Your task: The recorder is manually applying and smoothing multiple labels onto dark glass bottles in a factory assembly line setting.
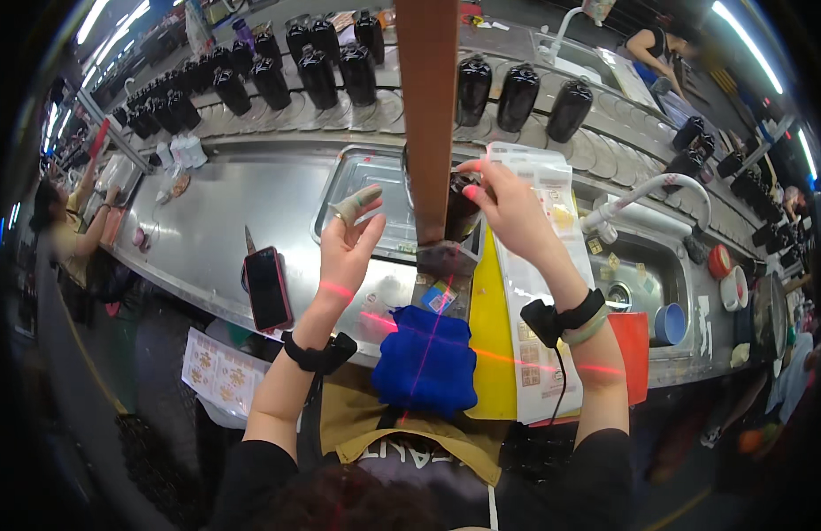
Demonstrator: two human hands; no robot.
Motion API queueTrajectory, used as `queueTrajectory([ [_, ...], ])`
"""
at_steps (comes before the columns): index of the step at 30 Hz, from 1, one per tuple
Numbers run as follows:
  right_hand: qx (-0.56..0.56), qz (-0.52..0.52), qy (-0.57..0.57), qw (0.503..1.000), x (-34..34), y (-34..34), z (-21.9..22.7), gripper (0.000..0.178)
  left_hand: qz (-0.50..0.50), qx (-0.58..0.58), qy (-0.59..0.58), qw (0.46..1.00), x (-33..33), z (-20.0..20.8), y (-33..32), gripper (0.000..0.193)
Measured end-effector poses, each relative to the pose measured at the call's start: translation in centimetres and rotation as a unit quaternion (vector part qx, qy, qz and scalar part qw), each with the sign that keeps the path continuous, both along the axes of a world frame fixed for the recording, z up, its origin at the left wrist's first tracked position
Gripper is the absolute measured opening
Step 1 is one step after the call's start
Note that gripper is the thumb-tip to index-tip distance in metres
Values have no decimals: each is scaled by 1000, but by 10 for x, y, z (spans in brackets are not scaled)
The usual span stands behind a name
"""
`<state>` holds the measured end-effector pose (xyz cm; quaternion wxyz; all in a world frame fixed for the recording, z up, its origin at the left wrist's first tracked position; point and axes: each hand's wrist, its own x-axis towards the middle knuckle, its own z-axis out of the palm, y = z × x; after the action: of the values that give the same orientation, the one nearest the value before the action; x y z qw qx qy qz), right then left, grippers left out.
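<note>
My left hand point(350, 232) is raised over the metal worktop, its fingers apart and holding nothing. Pale covers wrap some of its fingertips. To the right of a brown upright post point(425, 115), my right hand point(512, 208) has its thumb and fingers about the top of a glossy dark bottle point(464, 211). The post hides part of that bottle. A folded blue cloth point(424, 365) lies at the bench's front edge, between my forearms. Behind my left hand sits a clear shallow tray point(329, 199).
A phone point(267, 290) lies left of my left forearm. Printed sticker sheets point(536, 292) and a yellow sheet point(492, 345) lie under my right arm. Farther right are a sink point(645, 265), a white faucet point(658, 183) and a blue cup point(670, 324). Dark bottles point(318, 78) line a conveyor behind.
</note>
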<state>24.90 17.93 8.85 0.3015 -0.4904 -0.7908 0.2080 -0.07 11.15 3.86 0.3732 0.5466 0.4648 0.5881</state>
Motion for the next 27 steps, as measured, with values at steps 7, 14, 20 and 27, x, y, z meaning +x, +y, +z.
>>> queueTrajectory([
  [7,93,-70,34,993,-20,9,-14,23,-37,0,-56,998,8,-8,-32,42],
  [14,274,-99,67,954,19,-73,24,25,-36,3,66,997,-12,6,-66,55],
  [20,169,-4,6,986,8,-152,102,31,-220,129,49,966,36,20,-81,108],
  [27,-246,-75,370,893,-16,-152,2,31,-271,-128,-142,943,35,5,-112,103],
])
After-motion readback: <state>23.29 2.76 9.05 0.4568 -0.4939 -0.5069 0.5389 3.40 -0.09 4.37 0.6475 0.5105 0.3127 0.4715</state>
